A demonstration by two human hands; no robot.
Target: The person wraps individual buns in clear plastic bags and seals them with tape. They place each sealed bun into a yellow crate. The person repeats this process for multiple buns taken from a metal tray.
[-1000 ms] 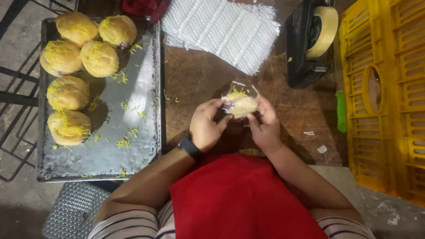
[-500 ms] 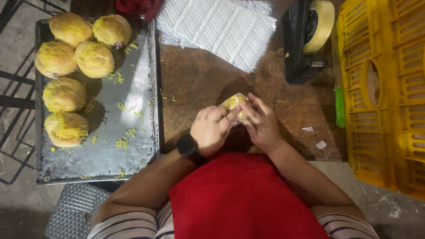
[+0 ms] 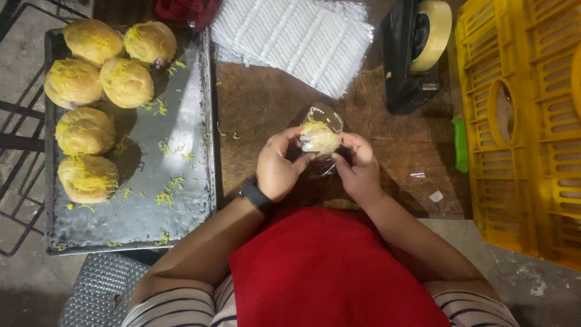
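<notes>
Both my hands hold one bun in a clear plastic bag (image 3: 321, 134) above the brown table (image 3: 266, 103). My left hand (image 3: 278, 166), with a black watch on its wrist, grips the bag's left side. My right hand (image 3: 359, 166) grips the right side. The bun is pale yellow with shredded topping, and the bag's open end points away from me. To the left lies a metal baking tray (image 3: 175, 200) with several more topped buns (image 3: 85, 130) along its left side.
A stack of clear ribbed plastic bags (image 3: 296, 39) lies at the top centre. A black tape dispenser with a yellowish roll (image 3: 417, 54) stands at the upper right. A yellow plastic crate (image 3: 526, 121) fills the right side. A wire rack (image 3: 15, 139) shows at far left.
The bagged bun was folded in between my closed hands half a second ago; now it is lifted a little farther from me and the bag shows above my fingers.
</notes>
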